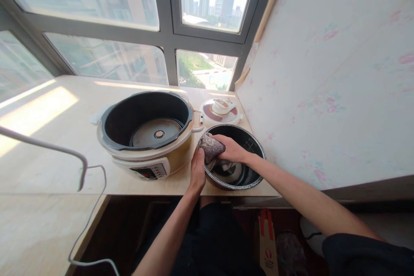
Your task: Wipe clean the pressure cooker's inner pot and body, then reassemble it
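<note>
A black inner pot (255,146) stands on the wooden counter (48,146) beside a cream electric cooker (147,138). My left hand (197,170) grips the pot's left rim, fingers closed on it. Over that same rim my right hand (231,148) is closed on a dark grey cloth (211,148), pressing it against the pot's edge. The cooker body stands open with its heating plate (157,133) showing.
The cooker's lid (221,111) lies behind the pot, near the window. A white cable (84,168) loops over the counter's front left. A papered wall (323,73) rises at the right. A red and brown paper bag (267,243) sits on the floor below.
</note>
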`<state>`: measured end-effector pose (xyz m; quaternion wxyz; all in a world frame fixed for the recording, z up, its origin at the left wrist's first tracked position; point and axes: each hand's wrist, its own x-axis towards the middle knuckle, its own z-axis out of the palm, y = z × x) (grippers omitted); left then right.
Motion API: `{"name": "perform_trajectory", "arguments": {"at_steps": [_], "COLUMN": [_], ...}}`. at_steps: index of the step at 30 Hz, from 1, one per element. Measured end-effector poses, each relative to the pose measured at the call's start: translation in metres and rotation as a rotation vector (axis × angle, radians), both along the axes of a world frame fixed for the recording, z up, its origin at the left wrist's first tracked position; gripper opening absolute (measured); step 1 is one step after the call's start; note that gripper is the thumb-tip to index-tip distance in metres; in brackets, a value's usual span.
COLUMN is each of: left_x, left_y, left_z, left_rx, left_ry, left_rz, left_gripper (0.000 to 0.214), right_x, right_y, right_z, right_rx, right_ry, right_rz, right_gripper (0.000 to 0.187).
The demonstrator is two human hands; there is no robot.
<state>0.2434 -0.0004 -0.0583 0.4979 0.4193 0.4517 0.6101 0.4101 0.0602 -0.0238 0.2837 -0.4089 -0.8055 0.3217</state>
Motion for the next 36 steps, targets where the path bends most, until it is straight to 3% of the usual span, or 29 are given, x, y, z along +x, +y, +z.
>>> {"name": "perform_trajectory", "arguments": {"at_steps": [5, 10, 14, 19, 23, 29, 36], "left_x": [0.002, 0.002, 0.005, 0.007, 0.008, 0.005, -0.008], "left_y": [-0.001, 0.0, 0.001, 0.001, 0.003, 0.003, 0.004], "left_z": [-0.01, -0.019, -0.019, -0.017, -0.02, -0.012, -0.004], "left_rx": [-0.034, -0.008, -0.055, -0.065, -0.051, 0.051, 0.043], "left_ry": [-0.035, -0.026, -0.069, -0.094, -0.154, -0.063, 0.058], "left_rz": [0.001, -0.015, -0.003, -0.004, -0.012, 0.026, 0.026], "left_gripper": [0.065, 0.077, 0.085, 0.071, 0.058, 0.051, 0.045], "right_x": [-0.003, 0.0, -0.002, -0.007, -0.002, 0.01, 0.025], "right_y": [-0.007, -0.009, -0.008, -0.002, 0.005, 0.006, 0.005], "right_z": [0.008, 0.017, 0.016, 0.011, 0.013, 0.022, 0.025], "right_rx": [-0.28, -0.485, -0.477, -0.264, -0.076, 0.114, 0.254], "right_ry": [0.175, 0.139, 0.136, 0.25, 0.248, 0.199, 0.126], "right_rz": [0.125, 0.265, 0.257, 0.026, -0.295, -0.716, -0.808], "right_gripper": [0.057, 0.044, 0.047, 0.05, 0.055, 0.045, 0.051]}}
